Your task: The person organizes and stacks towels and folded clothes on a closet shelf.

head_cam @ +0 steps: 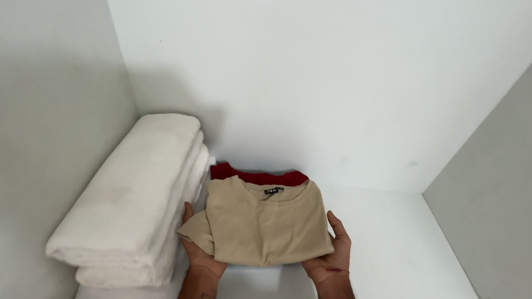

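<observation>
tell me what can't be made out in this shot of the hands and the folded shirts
All in the head view:
- Red garment: only its back edge shows; the beige shirt covers the rest.
- Left hand and right hand: fingers lie under the beige shirt, so each grip is hidden.
- Folded white towels: the lowest one is cut off by the bottom edge.
- Shelf floor: its front edge lies outside the frame.

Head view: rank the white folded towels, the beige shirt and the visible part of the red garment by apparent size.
1. White folded towels, largest.
2. Beige shirt, held at its sides by both hands.
3. Red garment, smallest: only a strip shows behind the beige shirt, so its true size is hidden.
</observation>
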